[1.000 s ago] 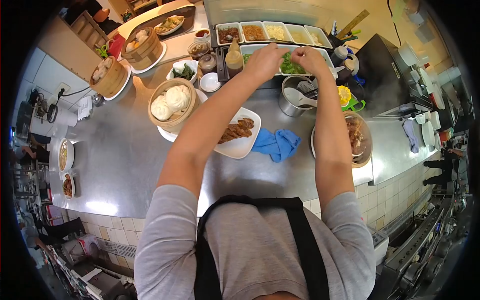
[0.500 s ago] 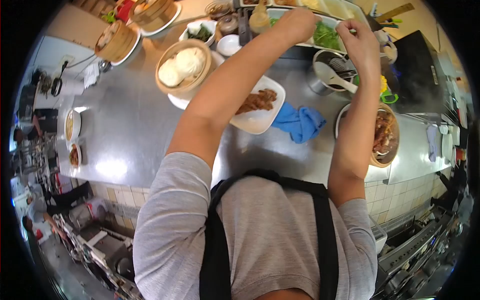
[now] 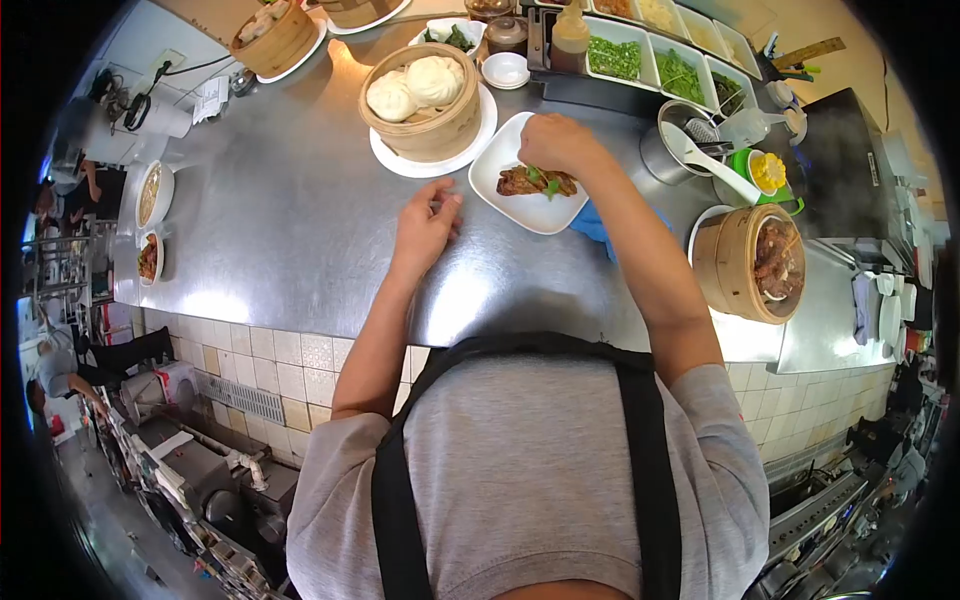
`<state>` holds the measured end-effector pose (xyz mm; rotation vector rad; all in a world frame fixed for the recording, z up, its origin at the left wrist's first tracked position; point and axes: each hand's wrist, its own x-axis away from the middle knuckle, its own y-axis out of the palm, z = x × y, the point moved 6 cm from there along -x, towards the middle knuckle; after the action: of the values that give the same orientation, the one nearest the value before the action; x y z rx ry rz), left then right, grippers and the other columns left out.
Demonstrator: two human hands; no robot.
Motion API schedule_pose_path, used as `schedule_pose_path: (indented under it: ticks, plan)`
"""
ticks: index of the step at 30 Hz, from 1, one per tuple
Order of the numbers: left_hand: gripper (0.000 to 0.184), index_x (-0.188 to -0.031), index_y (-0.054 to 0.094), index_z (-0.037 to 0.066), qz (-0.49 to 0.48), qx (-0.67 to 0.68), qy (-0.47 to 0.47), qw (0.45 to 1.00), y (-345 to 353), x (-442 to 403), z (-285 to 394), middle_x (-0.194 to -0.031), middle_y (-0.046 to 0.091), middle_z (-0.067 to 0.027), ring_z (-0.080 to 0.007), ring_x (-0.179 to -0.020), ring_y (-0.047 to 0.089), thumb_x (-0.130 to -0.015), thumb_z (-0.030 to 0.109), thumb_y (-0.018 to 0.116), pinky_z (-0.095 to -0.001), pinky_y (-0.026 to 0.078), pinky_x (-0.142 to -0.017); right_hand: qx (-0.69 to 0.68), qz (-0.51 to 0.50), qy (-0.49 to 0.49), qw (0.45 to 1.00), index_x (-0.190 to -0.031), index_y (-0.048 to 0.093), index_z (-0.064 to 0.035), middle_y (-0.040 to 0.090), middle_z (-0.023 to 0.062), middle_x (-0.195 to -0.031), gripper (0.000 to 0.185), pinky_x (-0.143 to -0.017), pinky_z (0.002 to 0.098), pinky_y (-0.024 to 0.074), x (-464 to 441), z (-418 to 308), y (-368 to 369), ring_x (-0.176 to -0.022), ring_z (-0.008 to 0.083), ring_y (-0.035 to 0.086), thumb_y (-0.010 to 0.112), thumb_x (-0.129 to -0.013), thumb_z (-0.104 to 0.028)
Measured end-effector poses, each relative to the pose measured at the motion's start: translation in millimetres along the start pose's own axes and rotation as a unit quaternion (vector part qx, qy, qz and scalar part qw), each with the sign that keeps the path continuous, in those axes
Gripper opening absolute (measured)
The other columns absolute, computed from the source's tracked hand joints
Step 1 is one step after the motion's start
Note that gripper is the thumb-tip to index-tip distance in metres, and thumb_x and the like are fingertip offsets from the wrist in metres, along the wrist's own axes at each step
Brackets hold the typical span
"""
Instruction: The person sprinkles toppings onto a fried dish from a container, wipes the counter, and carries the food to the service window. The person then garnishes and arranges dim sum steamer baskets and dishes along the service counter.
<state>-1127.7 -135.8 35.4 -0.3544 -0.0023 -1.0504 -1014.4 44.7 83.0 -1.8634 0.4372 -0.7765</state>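
My right hand [image 3: 556, 146] hovers over the far side of a white plate [image 3: 545, 219], its fingers pinched together. Whatever may be between those fingertips is hidden. On the plate lies browned meat [image 3: 513, 183] with green leaves [image 3: 551, 185] on top. My left hand [image 3: 428, 226] is low over the steel counter, left of the plate, fingers loosely bent and apart, holding nothing. Behind it, a bamboo steamer [image 3: 427, 137] with white buns [image 3: 434, 82] stands on a round plate. Partly covered by my right forearm, a blue cloth [image 3: 592, 224] lies beside the meat plate.
Trays of chopped greens [image 3: 613, 58] and leaves [image 3: 680, 76] line the back. At right are a metal pot [image 3: 664, 158] with utensils and a steamer of dark food [image 3: 738, 262]. Two white bowls [image 3: 155, 195] sit far left. A sauce bottle [image 3: 570, 38] stands by the trays.
Both hands have come down from the garnish trays: the right to above the meat plate, the left to the counter beside it. Green leaves now lie on the meat. The view has shifted.
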Motion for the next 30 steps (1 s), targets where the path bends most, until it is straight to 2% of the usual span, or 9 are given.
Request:
schedule_pose_path:
  ticks: [4,7,10,13,15,16,19,25,30]
  plan:
    - [0.039,-0.12,0.053,-0.005,-0.039,0.207,-0.082,0.974,22,-8,-16,-0.086,0.064,-0.0106,-0.0185,-0.07,0.065,-0.09,0.02,0.058,-0.0251,0.052,-0.057,0.008,0.02,0.009,1.0,-0.088,0.069,0.0,0.066,0.0205,-0.099,0.027,-0.081,0.0415,0.0509,-11,-6,5,-0.095,0.0327,0.063,0.058,-0.076,-0.022]
    - [0.034,-0.116,0.056,-0.005,-0.092,0.281,-0.111,0.949,38,-15,-7,-0.087,0.065,-0.0131,-0.0194,-0.066,0.065,-0.089,0.015,0.056,-0.0261,0.054,-0.056,0.006,0.038,-0.003,0.999,-0.09,0.069,-0.0017,0.066,0.0193,-0.097,0.029,-0.08,0.0423,0.0506,6,-3,-7,-0.093,0.0332,0.064,0.059,-0.079,-0.027]
    - [0.031,-0.115,0.056,-0.003,-0.116,0.245,-0.123,0.955,51,-24,-14,-0.09,0.066,-0.0148,-0.02,-0.073,0.066,-0.088,0.011,0.052,-0.0275,0.055,-0.062,-0.042,0.152,0.023,0.987,-0.087,0.068,-0.005,0.066,0.0191,-0.091,0.028,-0.076,0.0448,0.0495,47,21,-27,-0.087,0.0361,0.062,0.057,-0.082,-0.03]
    - [0.026,-0.104,0.061,-0.006,-0.099,0.253,-0.112,0.956,54,-22,-26,-0.085,0.066,-0.015,-0.0211,-0.071,0.066,-0.084,0.007,0.05,-0.028,0.056,-0.062,-0.027,0.294,0.033,0.955,-0.085,0.064,-0.0044,0.062,0.02,-0.083,0.025,-0.067,0.0464,0.0464,102,50,-29,-0.078,0.0399,0.059,0.056,-0.085,-0.028]
    - [0.026,-0.102,0.062,-0.006,-0.097,0.27,-0.109,0.952,38,-8,-27,-0.085,0.066,-0.0146,-0.0207,-0.069,0.066,-0.082,0.007,0.05,-0.0287,0.055,-0.062,-0.027,0.269,0.118,0.955,-0.094,0.065,-0.008,0.062,0.0168,-0.094,0.021,-0.071,0.0454,0.0474,135,62,-13,-0.085,0.0371,0.06,0.057,-0.085,-0.025]
    - [0.026,-0.101,0.062,-0.007,-0.107,0.284,-0.114,0.946,30,4,-27,-0.085,0.066,-0.0144,-0.0204,-0.068,0.065,-0.082,0.007,0.051,-0.0293,0.055,-0.061,-0.016,0.296,0.091,0.951,-0.098,0.065,-0.0092,0.061,0.0158,-0.096,0.022,-0.072,0.0439,0.0473,149,64,0,-0.086,0.0352,0.059,0.059,-0.084,-0.024]
    - [0.028,-0.102,0.062,-0.008,-0.114,0.288,-0.143,0.94,-13,35,-43,-0.084,0.066,-0.0143,-0.0204,-0.067,0.064,-0.081,0.008,0.052,-0.0305,0.055,-0.062,0.156,0.355,0.019,0.922,-0.105,0.065,-0.0106,0.058,0.0137,-0.102,0.025,-0.076,0.0394,0.047,182,38,42,-0.088,0.0297,0.057,0.065,-0.08,-0.017]
    - [0.031,-0.102,0.061,-0.007,-0.052,0.195,-0.193,0.96,-158,62,-78,-0.084,0.067,-0.0148,-0.0223,-0.068,0.067,-0.081,0.014,0.053,-0.031,0.058,-0.06,0.05,0.388,0.062,0.918,-0.095,0.065,-0.0089,0.06,0.0094,-0.094,0.016,-0.073,0.0386,0.0475,200,26,73,-0.085,0.028,0.058,0.065,-0.079,-0.009]
    - [0.029,-0.101,0.059,-0.009,0.036,0.14,-0.153,0.978,-262,-1,-86,-0.082,0.066,-0.0167,-0.0226,-0.065,0.067,-0.081,0.01,0.05,-0.0305,0.058,-0.058,0.054,0.397,0.155,0.903,-0.083,0.061,-0.0072,0.06,0.0088,-0.088,0.01,-0.067,0.0405,0.048,186,17,72,-0.08,0.0293,0.059,0.065,-0.081,-0.016]
